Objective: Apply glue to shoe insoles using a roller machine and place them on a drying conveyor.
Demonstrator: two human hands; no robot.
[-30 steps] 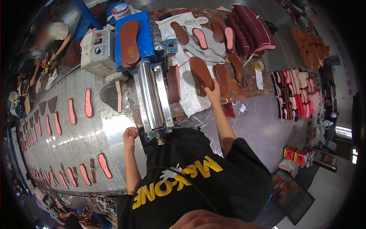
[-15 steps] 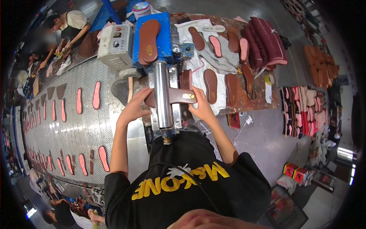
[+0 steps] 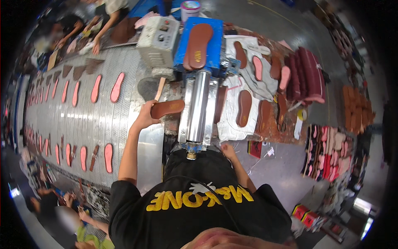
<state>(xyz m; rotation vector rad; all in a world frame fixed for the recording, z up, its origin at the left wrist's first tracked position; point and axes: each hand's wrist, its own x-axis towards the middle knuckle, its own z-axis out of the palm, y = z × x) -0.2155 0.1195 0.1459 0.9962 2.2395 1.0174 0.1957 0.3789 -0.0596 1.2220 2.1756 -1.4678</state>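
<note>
Brown sole: a flat brown shoe sole [image 3: 168, 108] sits in the left hand [image 3: 145, 118], pinched at its heel end, and there it is out over the bench edge.
Left hand: closed around the near end of the sole, thumb on top, fingers tucked under; arm reaching up from the lower edge.
Which way it lies: the sole runs from the hand off to the right, long axis close to level across the picture, toe end pointing at the steel cylinder [image 3: 198, 108] and stopping just short of it.
Right hand: down low at [image 3: 227, 150], loosely curled beside the near end of the cylinder, near the brass fitting [image 3: 191, 155]; I cannot tell whether it grips anything, nothing shows in it.
Nearer hand: the left, plainly; it has the sole, the right is well apart from it on the other side of the cylinder.
To the left: the perforated metal conveyor [image 3: 83, 120], with pink and brown soles laid in rows, one pink pair [image 3: 107, 89] just beyond the hand.
Beside the hand: a pale wooden stick [image 3: 159, 88] leaning up behind the sole.
Ahead: the blue machine block [image 3: 181, 50] with a large brown sole [image 3: 199, 46] resting on top, a grey control box [image 3: 157, 39] next to it.
To the right: more soles on a white sheet [image 3: 232, 124], dark red stacks [image 3: 304, 74] past that.
Far end: other people's hands at the top of the conveyor, apart from these two.
</note>
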